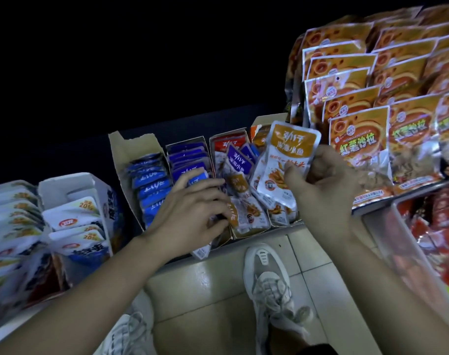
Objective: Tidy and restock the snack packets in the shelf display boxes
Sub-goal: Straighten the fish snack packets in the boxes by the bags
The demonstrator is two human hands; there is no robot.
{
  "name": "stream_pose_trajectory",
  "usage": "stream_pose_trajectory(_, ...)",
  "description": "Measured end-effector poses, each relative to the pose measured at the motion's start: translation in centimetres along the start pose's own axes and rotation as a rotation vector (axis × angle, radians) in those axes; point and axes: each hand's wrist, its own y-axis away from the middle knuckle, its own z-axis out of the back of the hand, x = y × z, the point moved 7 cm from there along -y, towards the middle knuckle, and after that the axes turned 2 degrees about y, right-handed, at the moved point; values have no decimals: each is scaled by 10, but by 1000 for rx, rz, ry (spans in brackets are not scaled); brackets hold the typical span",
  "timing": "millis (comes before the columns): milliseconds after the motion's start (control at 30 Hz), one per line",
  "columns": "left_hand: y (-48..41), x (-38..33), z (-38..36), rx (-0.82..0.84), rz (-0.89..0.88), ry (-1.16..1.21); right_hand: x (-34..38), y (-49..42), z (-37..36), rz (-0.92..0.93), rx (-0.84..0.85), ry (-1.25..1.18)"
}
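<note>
Your right hand (328, 180) pinches the orange packet (288, 152) near its lower half, raised just over the display boxes (126, 152). Your left hand (192, 206) curls round the boxed packets (246, 213). The packet is probably light, floppy, slick foil, so grip a sealed edge, not the filled middle.

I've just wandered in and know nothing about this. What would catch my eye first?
At centre, the right hand holds up an orange-topped snack packet. Just left of it, the left hand reaches into the cardboard display boxes, where rows of blue packets and purple packets stand. At upper right rises a wall of large orange bags.
</note>
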Motion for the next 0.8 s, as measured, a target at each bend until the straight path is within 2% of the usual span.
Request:
stream_pose_trajectory(233, -1, 4, 0, -81, 22, 10, -37, 29, -8, -102, 134, 212)
stream_pose_trajectory(367, -7, 3, 3, -65, 44, -20, -27, 28, 5, -96, -71, 70)
stream_pose_trajectory(500, -36, -13, 7, -4, 48, -75, -8, 17, 33, 11, -352, 130)
stream_pose_trajectory(567, -54, -22, 2, 33, 24, -123, -8, 13, 45, 33, -469, 85)
stream_pose_trajectory(700, -86, -28, -14, 120, 24, -163, -11, 7, 60, 54, -590, 6)
stream_pose_trajectory(800, -95, -28, -20, 122, -23, -48, -10, 2, 66, 66, -606, -18)
